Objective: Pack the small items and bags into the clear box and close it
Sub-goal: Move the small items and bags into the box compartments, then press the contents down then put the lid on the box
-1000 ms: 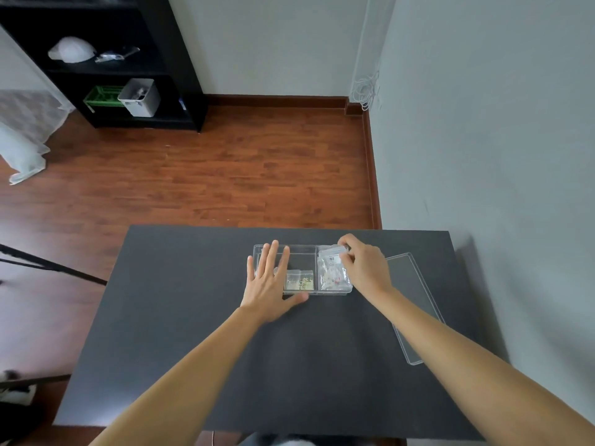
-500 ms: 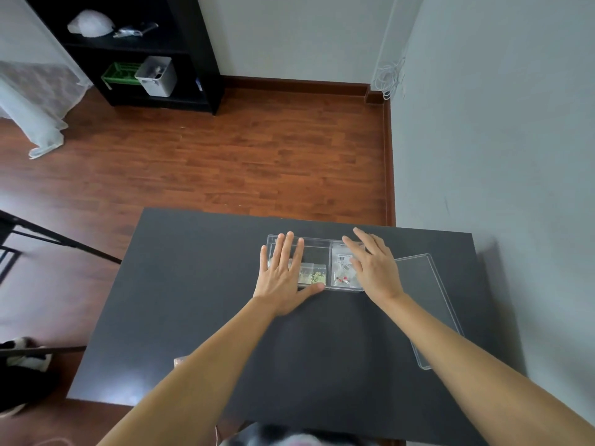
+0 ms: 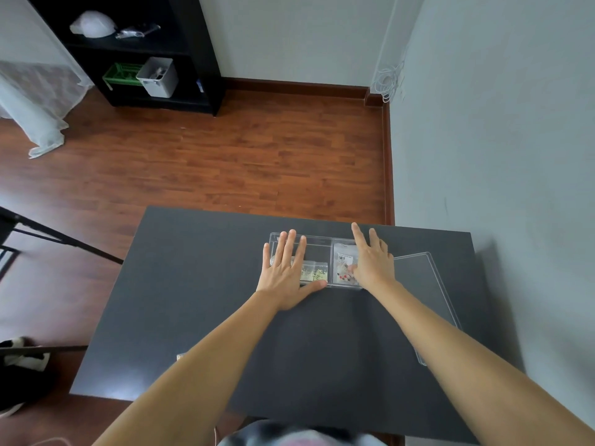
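Note:
A clear box (image 3: 317,242) with compartments sits on the far middle of the black table (image 3: 199,304), with no lid on it. A small bag of yellowish bits (image 3: 314,272) lies in its middle compartment. A clear bag with a white label and red pieces (image 3: 344,263) lies in the right compartment. My left hand (image 3: 285,272) rests flat over the box's left end, fingers apart. My right hand (image 3: 370,260) lies flat over the right end, fingers spread, partly covering the labelled bag. The clear lid (image 3: 428,294) lies flat on the table to the right of the box.
A grey wall (image 3: 499,140) runs close along the table's right side. Wooden floor lies beyond the far edge, with a black shelf unit (image 3: 145,53) at the back left. Black metal legs (image 3: 48,239) stand to the left of the table.
My right hand let go of the labelled bag, which now lies in the right compartment, and flattened over it. The left hand stayed on the box. The camera view tilted.

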